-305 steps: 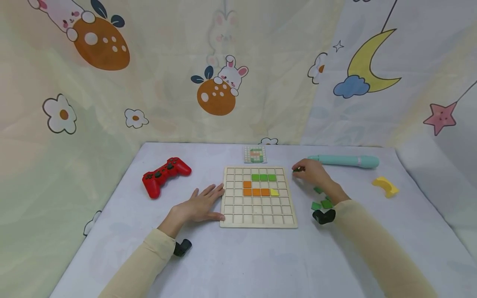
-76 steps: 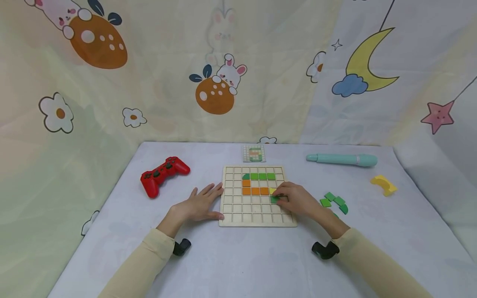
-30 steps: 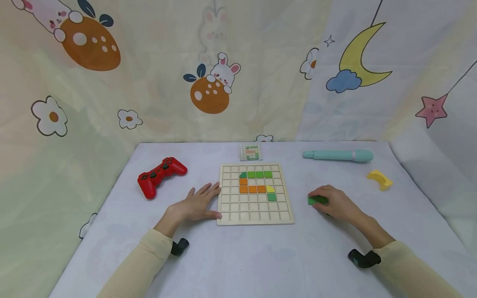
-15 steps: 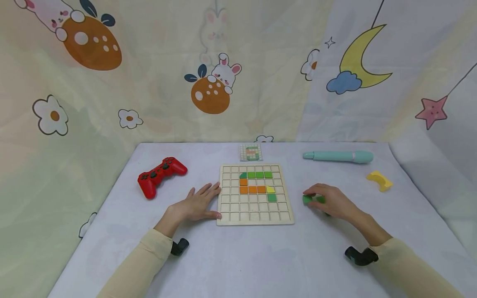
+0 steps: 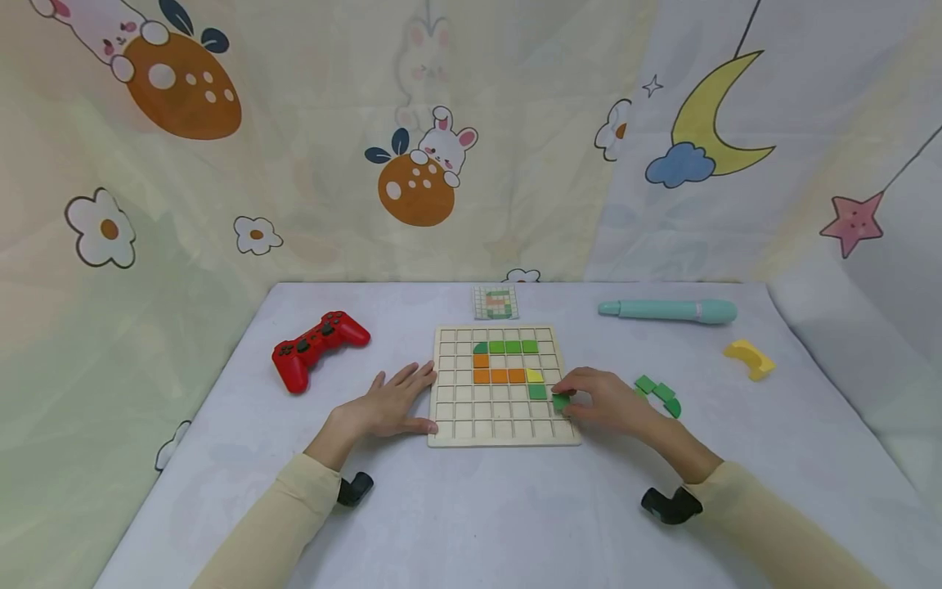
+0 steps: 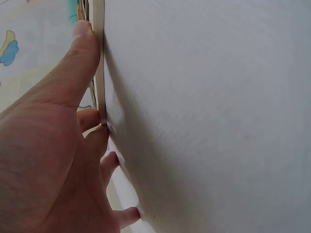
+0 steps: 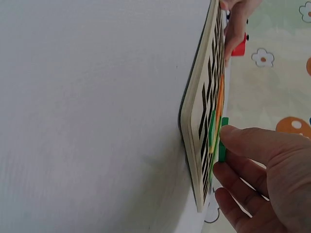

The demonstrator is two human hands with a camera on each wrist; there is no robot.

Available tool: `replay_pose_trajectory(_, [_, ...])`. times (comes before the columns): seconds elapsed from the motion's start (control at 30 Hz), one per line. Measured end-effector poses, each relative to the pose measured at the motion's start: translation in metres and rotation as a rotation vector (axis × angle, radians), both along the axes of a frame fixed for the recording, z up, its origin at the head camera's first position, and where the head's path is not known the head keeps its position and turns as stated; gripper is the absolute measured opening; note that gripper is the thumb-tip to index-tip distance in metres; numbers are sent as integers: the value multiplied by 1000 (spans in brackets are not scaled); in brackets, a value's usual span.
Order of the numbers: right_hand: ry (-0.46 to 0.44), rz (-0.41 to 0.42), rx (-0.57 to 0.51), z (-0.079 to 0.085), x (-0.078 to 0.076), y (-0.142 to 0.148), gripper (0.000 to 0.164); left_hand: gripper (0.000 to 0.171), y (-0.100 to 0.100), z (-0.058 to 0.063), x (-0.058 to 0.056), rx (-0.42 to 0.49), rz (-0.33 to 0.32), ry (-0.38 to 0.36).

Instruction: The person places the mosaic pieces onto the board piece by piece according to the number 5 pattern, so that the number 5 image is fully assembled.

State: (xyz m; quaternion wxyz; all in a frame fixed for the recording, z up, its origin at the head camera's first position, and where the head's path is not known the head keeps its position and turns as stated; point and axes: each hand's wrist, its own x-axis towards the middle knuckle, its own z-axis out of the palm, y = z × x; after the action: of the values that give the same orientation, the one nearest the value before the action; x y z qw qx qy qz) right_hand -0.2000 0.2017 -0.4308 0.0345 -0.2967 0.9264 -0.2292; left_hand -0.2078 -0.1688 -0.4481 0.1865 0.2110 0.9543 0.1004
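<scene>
A wooden grid board (image 5: 508, 429) lies mid-table with green, orange and yellow tiles set in some cells. My left hand (image 5: 386, 406) rests flat at its left edge, fingers spread, thumb on the near corner; the left wrist view shows the thumb (image 6: 80, 63) along the board's side. Over the board's right part, my right hand (image 5: 607, 401) pinches a green tile (image 5: 562, 402) between thumb and fingers. In the right wrist view that green tile (image 7: 223, 141) stands edge-on at the thumb tip. A green tile (image 5: 537, 392) sits in a cell just left of it.
Several loose green tiles (image 5: 664, 393) lie right of my right hand. A small pattern card (image 5: 495, 303) is behind the board. A red game controller (image 5: 320, 348) lies at the left, a teal pen-like cylinder (image 5: 670, 311) at the back right, and a yellow arch block (image 5: 751, 359) at the right.
My right hand has picked up a green tile from the loose pile and carried it left over the board. Earlier, a dark green and a green tile went into cells. My left hand stays put.
</scene>
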Motion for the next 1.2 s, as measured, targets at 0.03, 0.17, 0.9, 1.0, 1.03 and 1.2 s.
replay_pose_trajectory(0.03, [3,9,-3,-1,0,-4,30,96,0,0,0,3,-2,0])
replay_pose_trajectory(0.17, [23,27,36,-4,1,-18,28,96,0,0,0,5,-6,1])
replay_pose_trajectory(0.9, [124,70,42,-10,6,-31,24,97,-1,-1,-1,3,-2,3])
replay_pose_trajectory(1.0, [124,69,39,-11,6,-31,23,96,-1,-1,-1,6,0,5])
replay_pose_trajectory(1.03, [123,67,41,-11,6,-31,23,96,-1,-1,0,8,0,6])
replay_pose_trajectory(1.2, [104,53,48,-11,7,-32,24,96,0,-1,0,11,1,2])
